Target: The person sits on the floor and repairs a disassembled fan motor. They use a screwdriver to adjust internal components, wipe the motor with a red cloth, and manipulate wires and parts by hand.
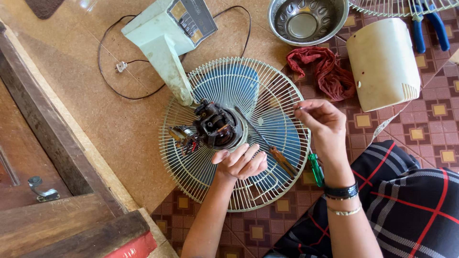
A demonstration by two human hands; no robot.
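Count: two hands, left hand (241, 162) and right hand (321, 122). One fan guard (205, 177) with one blue blade (282, 134) under it and one bare motor (217, 126). One fan stand (165, 36), one power cord (107, 71). Two screwdrivers: brown handle (282, 161), green handle (316, 169). One steel bowl (306, 20), one red rag (327, 71), one cream motor cover (382, 64), one pair of blue pliers (430, 24).

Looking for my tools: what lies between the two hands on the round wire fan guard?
In the head view, a brown-handled screwdriver lies on the guard between left hand and right hand.
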